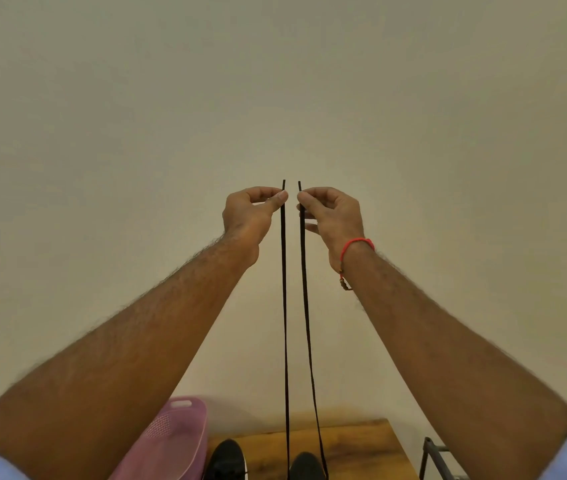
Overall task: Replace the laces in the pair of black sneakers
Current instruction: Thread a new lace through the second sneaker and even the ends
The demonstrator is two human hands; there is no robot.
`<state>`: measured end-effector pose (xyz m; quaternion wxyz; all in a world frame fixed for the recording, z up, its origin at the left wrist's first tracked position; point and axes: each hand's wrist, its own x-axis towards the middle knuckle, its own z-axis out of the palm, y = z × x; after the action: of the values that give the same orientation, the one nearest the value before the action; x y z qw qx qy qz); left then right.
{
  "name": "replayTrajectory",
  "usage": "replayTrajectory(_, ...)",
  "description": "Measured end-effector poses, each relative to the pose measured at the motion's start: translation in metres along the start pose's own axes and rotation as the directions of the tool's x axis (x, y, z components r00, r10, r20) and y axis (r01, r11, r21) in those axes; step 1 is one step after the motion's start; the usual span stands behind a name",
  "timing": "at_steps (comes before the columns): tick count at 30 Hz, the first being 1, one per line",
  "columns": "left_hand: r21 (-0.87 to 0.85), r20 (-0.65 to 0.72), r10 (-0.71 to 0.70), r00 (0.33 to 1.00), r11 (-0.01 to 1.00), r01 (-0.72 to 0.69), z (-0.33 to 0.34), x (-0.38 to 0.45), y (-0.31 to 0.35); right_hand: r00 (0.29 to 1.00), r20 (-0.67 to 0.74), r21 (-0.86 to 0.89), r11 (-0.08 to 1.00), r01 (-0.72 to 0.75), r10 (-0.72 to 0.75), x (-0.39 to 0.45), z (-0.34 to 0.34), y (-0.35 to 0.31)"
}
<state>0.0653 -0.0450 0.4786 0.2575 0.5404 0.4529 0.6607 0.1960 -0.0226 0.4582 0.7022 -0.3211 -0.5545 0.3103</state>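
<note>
Your left hand (247,211) and right hand (331,213) each pinch a black lace (285,306) end, seemingly one lace, above the sneakers (226,460).

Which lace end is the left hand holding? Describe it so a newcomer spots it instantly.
Start at the plain beige wall ahead, where both raised hands meet. The left hand pinches the left lace strand, which hangs straight down toward the sneakers. Its neighbour is held by the right hand, the one with the red wrist thread.

Black lace (285,306) strands taut, sneakers (226,460) below
</note>
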Motion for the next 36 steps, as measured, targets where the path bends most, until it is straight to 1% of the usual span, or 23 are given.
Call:
replayTrajectory(6,-0.016,-0.034,0.004,0.999,1.0,-0.004,-0.003,0.005,0.004,1.0,-0.004,-0.044,0.999,0.016,-0.016,0.003,0.005,-0.011)
replayTrajectory(15,-0.055,-0.06,0.042,0.997,0.997,-0.045,-0.004,0.011,0.012,1.0,0.009,-0.069,0.998,-0.005,0.006,0.005,0.01,-0.015)
replayTrajectory(18,-0.041,-0.056,0.043,0.997,0.998,-0.045,-0.004,0.012,0.012,1.0,0.01,-0.068,0.998,-0.001,0.002,0.006,0.012,-0.016)
replayTrajectory(25,-0.009,-0.015,-0.002,1.0,1.0,0.002,-0.005,0.01,0.011,1.0,0.022,-0.062,0.998,0.01,-0.008,0.009,0.013,-0.018)
replayTrajectory(36,-0.006,0.002,0.009,1.0,1.0,-0.009,-0.008,0.008,0.011,1.0,0.025,-0.089,0.996,-0.006,0.008,0.007,0.017,-0.017)
